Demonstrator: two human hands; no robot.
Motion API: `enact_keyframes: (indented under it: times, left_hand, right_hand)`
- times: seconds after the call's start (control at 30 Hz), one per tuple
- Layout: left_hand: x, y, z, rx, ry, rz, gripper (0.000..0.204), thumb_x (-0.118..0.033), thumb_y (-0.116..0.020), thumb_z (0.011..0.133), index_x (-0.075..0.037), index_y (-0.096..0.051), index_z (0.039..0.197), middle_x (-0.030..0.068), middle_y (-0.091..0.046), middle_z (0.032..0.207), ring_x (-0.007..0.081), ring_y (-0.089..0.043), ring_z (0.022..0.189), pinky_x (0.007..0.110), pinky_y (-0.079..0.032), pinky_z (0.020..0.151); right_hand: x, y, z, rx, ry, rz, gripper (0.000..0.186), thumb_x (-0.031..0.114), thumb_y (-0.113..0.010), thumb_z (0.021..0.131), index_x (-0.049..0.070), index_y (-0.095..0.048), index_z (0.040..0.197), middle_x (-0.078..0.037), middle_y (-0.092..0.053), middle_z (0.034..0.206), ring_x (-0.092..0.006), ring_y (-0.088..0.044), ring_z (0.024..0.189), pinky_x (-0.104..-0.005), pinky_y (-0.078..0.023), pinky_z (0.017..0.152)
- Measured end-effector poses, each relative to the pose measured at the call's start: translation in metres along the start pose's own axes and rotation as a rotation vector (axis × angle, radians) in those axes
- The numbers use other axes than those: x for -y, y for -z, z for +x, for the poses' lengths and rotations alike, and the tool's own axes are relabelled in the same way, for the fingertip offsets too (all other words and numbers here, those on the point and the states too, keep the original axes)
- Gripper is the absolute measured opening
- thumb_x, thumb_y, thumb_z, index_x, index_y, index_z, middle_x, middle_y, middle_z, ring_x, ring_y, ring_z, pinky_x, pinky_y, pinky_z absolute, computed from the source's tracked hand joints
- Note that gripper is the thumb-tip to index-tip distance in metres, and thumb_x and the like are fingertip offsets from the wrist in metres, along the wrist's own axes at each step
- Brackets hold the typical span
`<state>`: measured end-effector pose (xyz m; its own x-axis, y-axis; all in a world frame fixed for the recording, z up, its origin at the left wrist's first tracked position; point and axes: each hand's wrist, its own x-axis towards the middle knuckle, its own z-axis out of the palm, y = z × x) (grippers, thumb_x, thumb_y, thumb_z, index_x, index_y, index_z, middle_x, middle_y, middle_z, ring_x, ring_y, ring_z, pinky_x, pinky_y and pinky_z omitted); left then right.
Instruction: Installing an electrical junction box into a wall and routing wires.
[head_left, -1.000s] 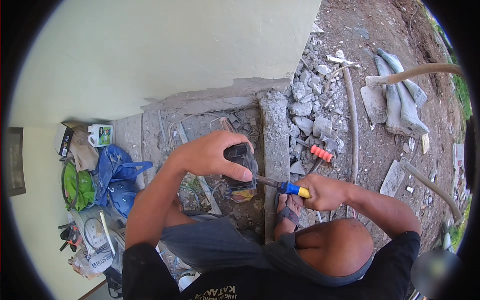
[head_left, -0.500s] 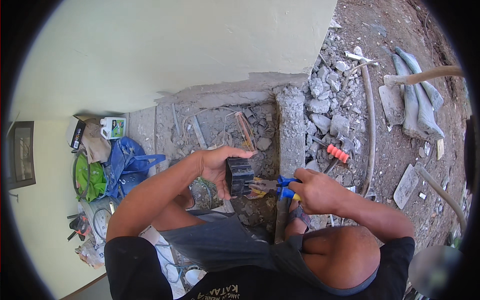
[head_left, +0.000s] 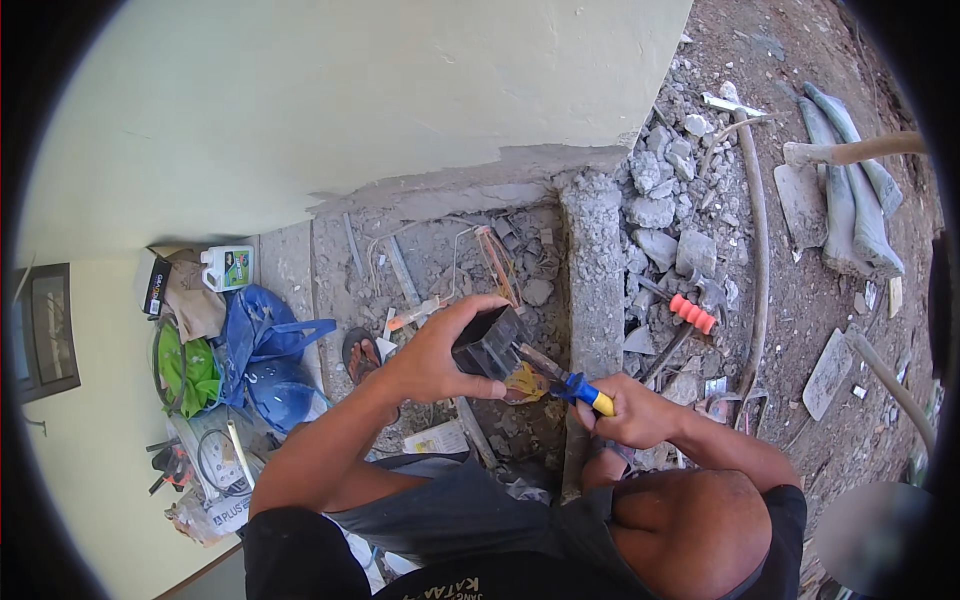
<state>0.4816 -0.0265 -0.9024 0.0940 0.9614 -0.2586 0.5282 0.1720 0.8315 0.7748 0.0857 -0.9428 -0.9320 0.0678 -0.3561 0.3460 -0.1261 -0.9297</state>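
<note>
As left fingers (head_left: pixel 484 388) clasp — black box (head_left: pixel 482 345) between, pliers (head_left: pixel 578 387) touching.

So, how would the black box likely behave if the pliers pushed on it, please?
The box is probably light for its size, since it looks hollow. Its walls keep straight edges, so it is likely stiff. With the pliers at its rim, a push might tilt it in the left hand.

Two hands (head_left: pixel 430 358) (head_left: pixel 634 412) hold one black box (head_left: pixel 484 346) and one pair of pliers (head_left: pixel 575 386); around them are one hammer (head_left: pixel 709 294), two hoes (head_left: pixel 800 202) (head_left: pixel 828 375), two boots (head_left: pixel 844 222) (head_left: pixel 880 190), one jug (head_left: pixel 228 268), one blue bag (head_left: pixel 260 322) and one window (head_left: pixel 48 335).
</note>
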Motion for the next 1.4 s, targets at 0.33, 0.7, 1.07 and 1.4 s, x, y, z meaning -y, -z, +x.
enact_keyframes:
  times: [0.33, 0.7, 1.07, 1.4]
  left_hand:
    - [0.016, -0.001, 0.007, 0.242, 0.925, -0.687, 0.074, -0.047, -0.078, 0.081, 0.006, -0.056, 0.129, 0.0176, -0.067, 0.112, 0.0258, -0.07, 0.089, 0.038, -0.059, 0.078]
    - [0.012, -0.004, 0.0, 0.083, 0.221, -0.116, 0.1, -0.007, -0.091, 0.065, -0.01, -0.038, 0.15, 0.0117, -0.049, 0.143, 0.0215, -0.05, 0.13, 0.041, -0.045, 0.108]
    - [0.016, 0.001, 0.001, 0.005, 0.026, -0.084, 0.08, -0.001, -0.076, 0.066, -0.01, -0.04, 0.138, 0.015, -0.048, 0.146, 0.0249, -0.051, 0.131, 0.038, -0.043, 0.107]
    - [0.046, -0.032, -0.013, -0.308, -0.025, -0.24, 0.081, 0.001, -0.089, 0.065, -0.013, -0.036, 0.125, 0.0176, -0.037, 0.144, 0.0241, -0.049, 0.124, 0.039, -0.05, 0.099]
  right_hand:
    - [-0.027, -0.011, 0.015, -0.377, 0.125, -0.969, 0.027, 0.007, -0.068, 0.072, 0.003, -0.064, 0.098, -0.018, -0.055, 0.092, -0.0374, -0.063, 0.084, -0.0453, -0.054, 0.074]
    - [-0.015, -0.02, 0.005, -0.191, -0.211, -0.006, 0.009, 0.002, -0.058, 0.075, 0.001, -0.066, 0.08, -0.016, -0.062, 0.069, -0.0273, -0.062, 0.065, -0.0416, -0.049, 0.064]
    - [-0.014, 0.004, -0.011, -0.048, -0.174, 0.133, 0.025, 0.004, -0.058, 0.077, 0.001, -0.073, 0.097, -0.011, -0.067, 0.072, -0.0186, -0.065, 0.068, -0.0344, -0.051, 0.061]
    - [-0.018, -0.003, -0.004, 0.307, -0.102, 1.021, 0.034, -0.002, -0.056, 0.077, -0.007, -0.066, 0.109, -0.024, -0.065, 0.12, -0.026, -0.07, 0.092, -0.0411, -0.064, 0.074]
